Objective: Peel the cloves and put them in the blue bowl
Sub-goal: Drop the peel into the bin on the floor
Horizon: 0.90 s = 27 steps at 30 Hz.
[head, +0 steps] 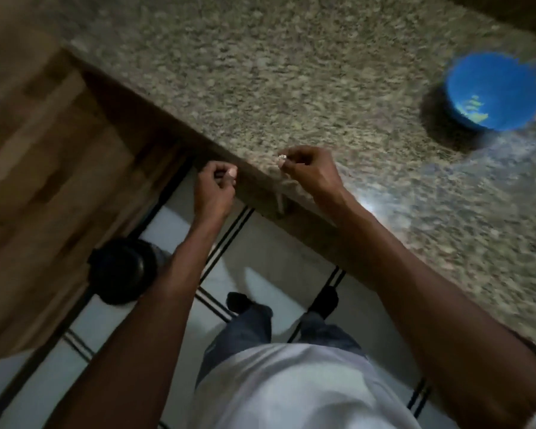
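Note:
The blue bowl (494, 91) stands on the speckled granite counter (291, 72) at the far right, with several pale pieces lying in its bottom. My left hand (214, 190) hovers just off the counter's front edge, its fingers curled round a small pale clove (232, 172). My right hand (310, 171) is over the counter's edge and pinches a small pale bit (281, 158) at its fingertips; blur hides whether that bit is clove or skin. The two hands are a short way apart.
A wooden cabinet front (44, 150) fills the left side. A dark round container (123, 270) stands on the tiled floor (260, 274) by my left forearm. My legs and dark shoes show below the counter edge.

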{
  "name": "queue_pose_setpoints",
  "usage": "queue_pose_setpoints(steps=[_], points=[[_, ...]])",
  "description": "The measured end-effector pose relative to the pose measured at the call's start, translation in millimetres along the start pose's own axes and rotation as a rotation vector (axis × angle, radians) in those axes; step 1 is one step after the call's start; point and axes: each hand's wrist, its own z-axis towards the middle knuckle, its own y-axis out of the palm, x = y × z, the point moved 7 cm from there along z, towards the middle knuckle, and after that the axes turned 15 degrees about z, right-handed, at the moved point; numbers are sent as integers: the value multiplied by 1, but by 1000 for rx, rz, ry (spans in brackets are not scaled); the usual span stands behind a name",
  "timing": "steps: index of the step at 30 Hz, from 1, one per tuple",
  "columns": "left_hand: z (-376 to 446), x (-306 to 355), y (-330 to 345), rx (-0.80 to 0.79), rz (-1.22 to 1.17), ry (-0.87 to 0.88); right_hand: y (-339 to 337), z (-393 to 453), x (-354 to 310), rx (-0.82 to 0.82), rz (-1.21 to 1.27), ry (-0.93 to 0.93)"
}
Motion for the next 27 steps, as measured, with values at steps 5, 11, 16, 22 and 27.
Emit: queue_pose_setpoints(steps=[5,11,16,22,27], points=[[9,-120,-93,98,-257,-237,150,0,15,-185,101,57],[-15,-257,-198,301,-518,-481,332,-9,58,-452,103,118],[-56,-345,-249,391,-554,-627,434,-43,97,-736,-26,166],[-93,-408,-271,531,-633,-775,517,-71,147,-783,-107,290],[-111,-442,-288,630,-630,-811,569,-80,191,-807,-189,353]])
